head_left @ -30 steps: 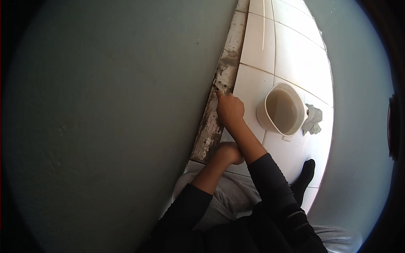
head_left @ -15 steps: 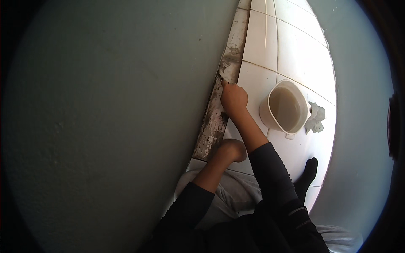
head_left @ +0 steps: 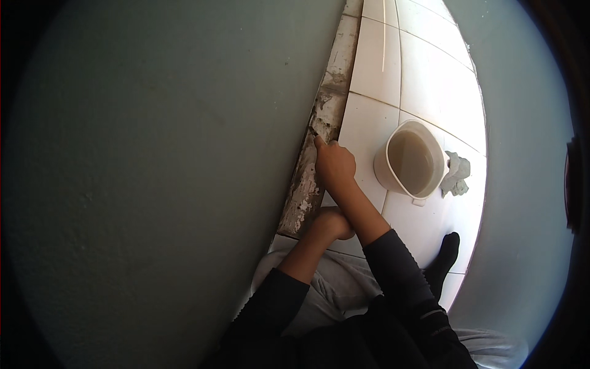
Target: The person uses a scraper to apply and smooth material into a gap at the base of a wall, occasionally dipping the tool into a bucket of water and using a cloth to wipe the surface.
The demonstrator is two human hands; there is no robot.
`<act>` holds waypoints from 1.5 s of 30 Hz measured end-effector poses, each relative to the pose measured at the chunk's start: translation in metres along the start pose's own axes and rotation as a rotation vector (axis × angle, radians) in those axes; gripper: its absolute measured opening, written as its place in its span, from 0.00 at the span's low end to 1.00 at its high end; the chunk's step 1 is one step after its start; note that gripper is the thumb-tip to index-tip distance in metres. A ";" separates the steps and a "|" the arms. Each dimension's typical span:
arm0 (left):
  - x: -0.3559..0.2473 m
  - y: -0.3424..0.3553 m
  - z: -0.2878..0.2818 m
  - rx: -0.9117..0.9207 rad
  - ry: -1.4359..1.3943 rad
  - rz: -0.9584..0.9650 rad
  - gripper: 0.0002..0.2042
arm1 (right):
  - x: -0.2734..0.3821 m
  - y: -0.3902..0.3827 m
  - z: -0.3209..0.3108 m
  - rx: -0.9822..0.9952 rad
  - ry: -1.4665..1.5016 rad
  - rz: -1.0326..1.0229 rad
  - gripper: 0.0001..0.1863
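My right hand (head_left: 335, 167) is closed over a stained, flaking strip (head_left: 302, 206) at the foot of the left wall. A small dark tip (head_left: 314, 131) of a thin tool sticks out beyond the fingers and meets the strip close to the wall. The rest of that tool is hidden in my grip, so its kind does not show. Bent at the wrist, my left hand (head_left: 334, 222) lies by the strip's near end, partly behind my right forearm. Its fingers are out of sight.
On the white tiled floor (head_left: 369, 117) to the right stands a whitish bucket (head_left: 381, 169) of cloudy water. A crumpled grey cloth (head_left: 456, 175) lies beside it. My dark-socked foot (head_left: 444, 261) is nearer. Grey-green walls (head_left: 172, 184) rise on both sides.
My right hand has drawn back toward me along the strip, the tool tip moving with it. The left hand has barely shifted. The bucket and cloth stay in place.
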State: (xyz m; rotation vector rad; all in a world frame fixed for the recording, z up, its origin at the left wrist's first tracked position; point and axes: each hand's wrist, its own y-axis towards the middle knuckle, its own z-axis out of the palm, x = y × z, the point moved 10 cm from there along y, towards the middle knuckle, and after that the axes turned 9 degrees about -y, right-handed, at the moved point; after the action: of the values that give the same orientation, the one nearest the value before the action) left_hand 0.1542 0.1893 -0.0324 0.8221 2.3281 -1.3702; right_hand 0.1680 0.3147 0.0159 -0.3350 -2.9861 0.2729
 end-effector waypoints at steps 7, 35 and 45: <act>-0.011 -0.004 0.001 0.104 0.028 -0.044 0.18 | -0.013 0.012 -0.003 -0.070 -0.023 0.030 0.14; 0.000 0.010 0.012 0.086 0.030 -0.042 0.20 | -0.007 -0.007 -0.002 0.009 -0.025 -0.052 0.18; -0.005 0.005 0.011 0.071 0.045 -0.054 0.19 | -0.009 -0.017 -0.003 -0.018 -0.013 -0.109 0.16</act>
State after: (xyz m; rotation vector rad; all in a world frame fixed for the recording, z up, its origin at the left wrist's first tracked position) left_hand 0.1609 0.1802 -0.0390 0.8242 2.3633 -1.4792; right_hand 0.1732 0.2966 0.0211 -0.1726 -3.0079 0.2372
